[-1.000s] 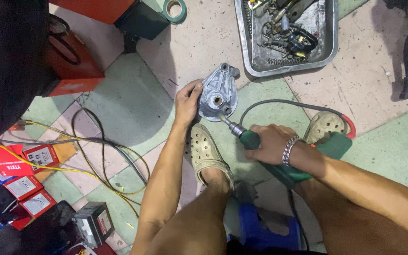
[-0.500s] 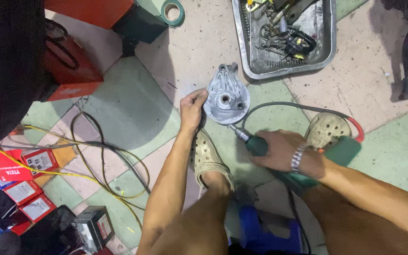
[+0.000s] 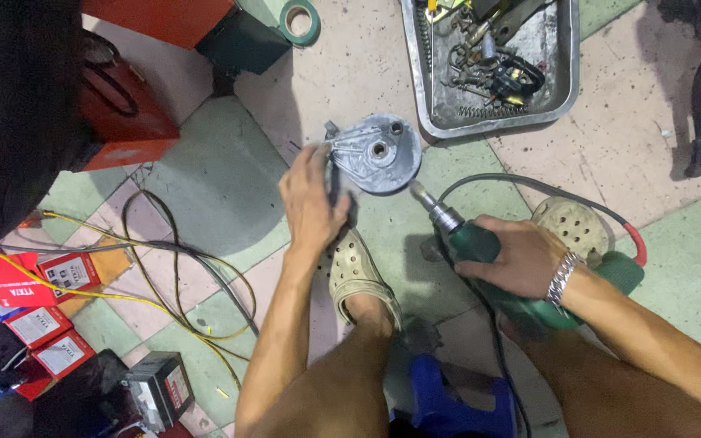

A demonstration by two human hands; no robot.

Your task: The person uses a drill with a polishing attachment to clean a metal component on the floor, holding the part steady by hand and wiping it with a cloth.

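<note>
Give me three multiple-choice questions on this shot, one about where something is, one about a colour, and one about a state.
1. Where does the metal tray lie relative to the round metal part?
A. Beyond it, at the top of the view
B. Under the person's knee
C. Left of the red boxes

2. What colour is the body of the power tool?
A. Yellow
B. Green
C. White

3. What is the left hand doing?
A. Lifting a tape roll
B. Lying flat on the floor, away from everything
C. Holding the round metal part at its left edge

Answers:
1. A, the tray sits on the floor just past the part.
2. B, the casing under the right hand is green.
3. C, its fingers rest against the part's rim while the tool's tip points at it.
</note>
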